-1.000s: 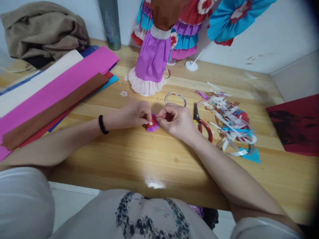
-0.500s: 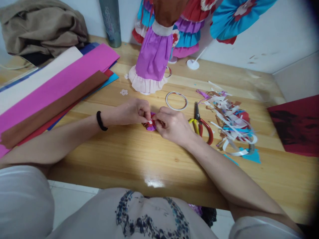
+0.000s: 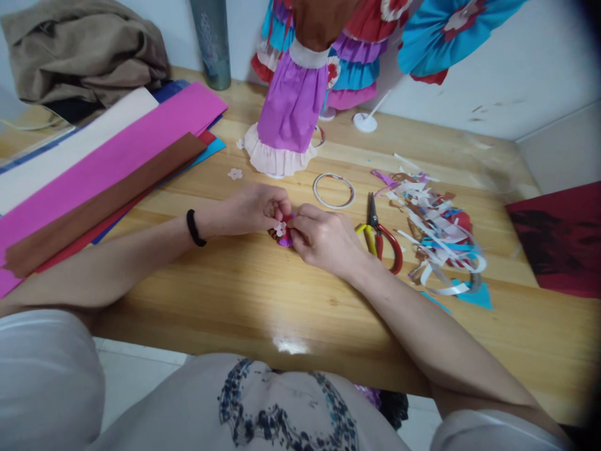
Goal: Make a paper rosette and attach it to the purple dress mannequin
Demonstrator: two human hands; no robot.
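Observation:
Between my fingertips is a small purple, red and brown paper rosette [image 3: 286,240] with a pale flower shape [image 3: 280,229] at its middle. My right hand [image 3: 326,238] pinches the rosette's right edge between thumb and fingers. At its upper left, my left hand [image 3: 253,210] has thumb and fingers curled close together, touching the pale flower. A similar pale paper flower [image 3: 235,173] lies flat on the wooden table [image 3: 211,319], beyond my left hand. The fingers partly cover the rosette.
Behind stands a purple paper dress [image 3: 291,106]. Pliers [image 3: 375,232], scissors with red handles and wire rings [image 3: 333,190] lie near my right hand, beside paper scraps [image 3: 436,219]. Folded paper sheets [image 3: 113,150], a brown cloth [image 3: 89,53] and a tumbler [image 3: 211,44] are left.
My left thumb and fingers have shifted slightly up at the rosette, and more of the pale flower shows. My right hand keeps its pinch. The whole view has shifted slightly.

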